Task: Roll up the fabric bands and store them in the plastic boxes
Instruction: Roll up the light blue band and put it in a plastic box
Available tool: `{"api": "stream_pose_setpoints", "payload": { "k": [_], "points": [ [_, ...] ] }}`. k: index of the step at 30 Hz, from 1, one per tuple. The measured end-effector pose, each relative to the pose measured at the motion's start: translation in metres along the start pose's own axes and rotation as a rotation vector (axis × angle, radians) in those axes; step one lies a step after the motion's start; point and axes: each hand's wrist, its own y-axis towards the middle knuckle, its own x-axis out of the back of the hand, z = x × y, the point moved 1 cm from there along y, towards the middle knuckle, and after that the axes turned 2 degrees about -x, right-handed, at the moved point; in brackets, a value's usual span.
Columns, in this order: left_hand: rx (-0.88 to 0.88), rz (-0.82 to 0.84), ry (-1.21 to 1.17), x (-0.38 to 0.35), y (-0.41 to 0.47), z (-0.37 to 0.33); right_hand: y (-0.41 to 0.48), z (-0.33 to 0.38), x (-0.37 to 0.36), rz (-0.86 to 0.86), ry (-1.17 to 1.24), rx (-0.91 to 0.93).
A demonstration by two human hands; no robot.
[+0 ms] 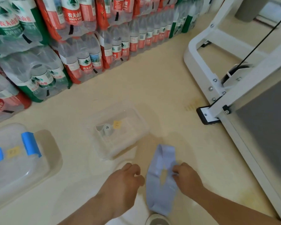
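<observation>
Bare floor (161,95) lies open between the bottle packs (63,46) at the back left and the white frame (225,88) at right. The open box (120,132) stands ahead of the hands, a lidded box (19,159) well apart at left, floor between them free.

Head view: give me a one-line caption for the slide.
Right hand pinches a pale blue fabric band laid unrolled on the floor, left hand beside it, near a clear box holding one rolled band.

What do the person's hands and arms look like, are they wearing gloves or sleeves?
No gloves. The left hand and right hand are bare, and both forearms are uncovered as far as the view shows. No sleeve, watch, ring or wristband is visible.
</observation>
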Motion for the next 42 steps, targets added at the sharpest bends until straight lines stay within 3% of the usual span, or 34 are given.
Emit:
{"api": "stream_pose_setpoints", "payload": {
  "k": [3, 5, 7, 15, 19, 22, 24, 29, 33, 37, 42],
  "points": [
    [0.115, 0.048, -0.014, 0.019, -0.007, -0.011, -0.013, 0.009, 0.030, 0.037, 0.102, -0.021],
    [0.172, 0.129, -0.066, 0.039, -0.014, -0.023, -0.026, 0.025, 0.069, 0.078, 0.157, 0.039],
    [0.212, 0.101, -0.112, 0.064, -0.023, -0.038, -0.050, 0.047, 0.120, 0.094, 0.213, 0.132],
    [0.295, -0.391, -0.541, 0.206, -0.087, -0.153, -0.229, 0.133, 0.304, -0.058, 0.280, 0.608],
    [0.225, -0.687, -0.605, 0.256, -0.141, -0.226, -0.321, 0.152, 0.351, -0.071, 0.530, 0.781],
    [0.232, -0.878, -0.657, 0.274, -0.187, -0.268, -0.369, 0.154, 0.359, -0.031, 1.016, 0.788],
    [0.248, -0.947, -0.709, 0.279, -0.216, -0.290, -0.392, 0.151, 0.352, 0.033, 1.215, 0.742],
    [0.272, -0.902, -0.872, 0.292, -0.263, -0.324, -0.436, 0.153, 0.328, 0.319, 1.109, 0.825],
    [0.320, -0.854, -0.740, 0.290, -0.285, -0.326, -0.445, 0.180, 0.319, 0.179, 1.073, 0.879],
    [0.310, -1.096, -0.718, 0.284, -0.310, -0.312, -0.449, 0.209, 0.306, 0.117, 0.966, 0.902],
    [0.384, -1.260, -0.771, 0.286, -0.342, -0.288, -0.452, 0.250, 0.286, 0.226, 0.872, 0.980]
  ]
}}
